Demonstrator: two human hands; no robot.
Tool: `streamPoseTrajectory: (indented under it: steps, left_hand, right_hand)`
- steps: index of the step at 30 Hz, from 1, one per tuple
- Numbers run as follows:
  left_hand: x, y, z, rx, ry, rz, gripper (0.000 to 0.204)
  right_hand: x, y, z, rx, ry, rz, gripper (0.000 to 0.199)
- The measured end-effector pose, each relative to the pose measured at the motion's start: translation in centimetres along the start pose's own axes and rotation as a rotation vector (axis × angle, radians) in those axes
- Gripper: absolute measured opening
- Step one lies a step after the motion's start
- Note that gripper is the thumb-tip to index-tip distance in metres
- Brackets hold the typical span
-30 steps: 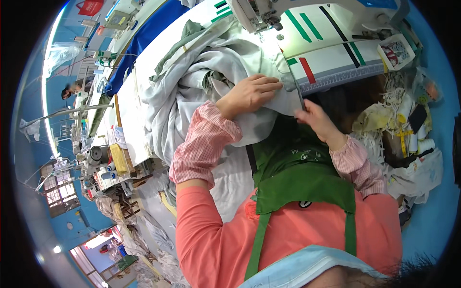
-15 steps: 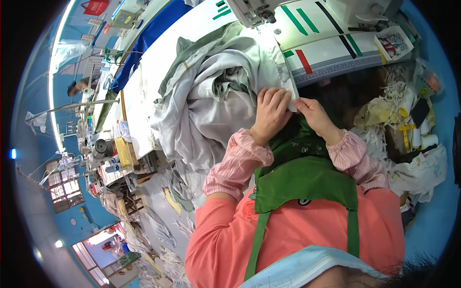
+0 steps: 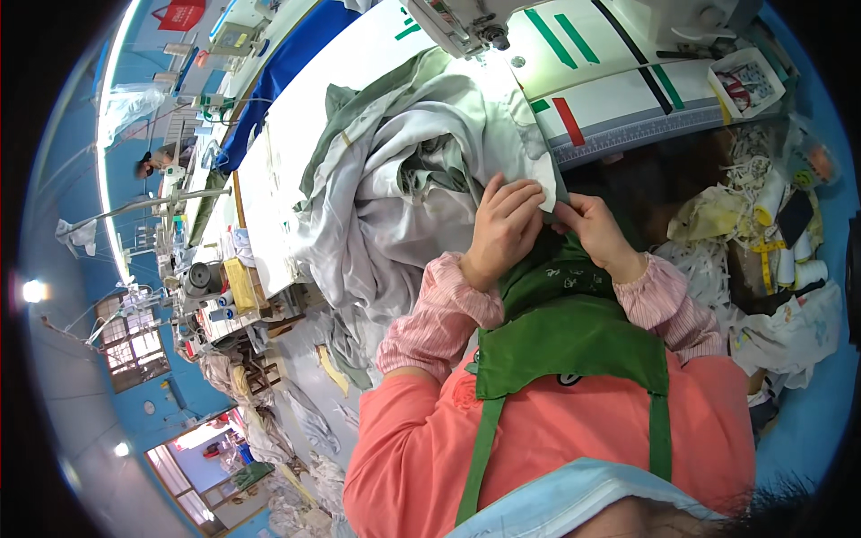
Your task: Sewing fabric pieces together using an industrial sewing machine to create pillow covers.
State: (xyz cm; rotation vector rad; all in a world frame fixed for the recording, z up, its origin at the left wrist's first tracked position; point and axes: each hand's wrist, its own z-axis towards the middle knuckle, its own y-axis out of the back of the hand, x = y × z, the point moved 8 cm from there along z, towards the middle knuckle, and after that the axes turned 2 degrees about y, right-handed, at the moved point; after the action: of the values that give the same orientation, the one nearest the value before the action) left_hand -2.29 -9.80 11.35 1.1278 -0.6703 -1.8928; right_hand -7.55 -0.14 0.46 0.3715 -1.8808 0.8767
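Note:
A large bunched cloth [image 3: 395, 179], pale grey with a grey-green side, spreads over the white sewing table [image 3: 345, 63] and hangs off its near edge. My left hand [image 3: 504, 224] is closed on the cloth's right edge, its fingers curled over the fabric. Just to the right, my right hand [image 3: 595, 229] pinches the same edge near its corner, thumb toward the left hand. Some grey-green underside shows between the hands. The sewing machine head [image 3: 471, 31] stands above the cloth's far end; the needle is too small to make out.
A ruler strip [image 3: 637, 134] runs along the table's front edge. Coloured tape marks [image 3: 568, 120] lie on the tabletop. At right are a white box [image 3: 746, 82] of small items, thread spools [image 3: 810, 273] and scraps. Fabric heaps and other machines fill the left.
Both hands have come slightly nearer to me, drawing the cloth's edge along. The corner between them has turned so that more grey-green fabric shows. The view has shifted a little.

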Motion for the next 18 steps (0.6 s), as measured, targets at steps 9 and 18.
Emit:
streamPoseTrajectory:
  steps: [9,18]
  left_hand:
    - [-1.9,-0.6,0.7,0.014,-0.103,0.147,0.028]
    - [-1.2,-0.6,0.7,-0.022,-0.245,0.160,0.034]
  right_hand:
    - [1.0,0.2,0.1,0.029,0.046,-0.075,0.017]
    - [8.8,-0.2,-0.1,0.137,0.396,-0.874,0.009]
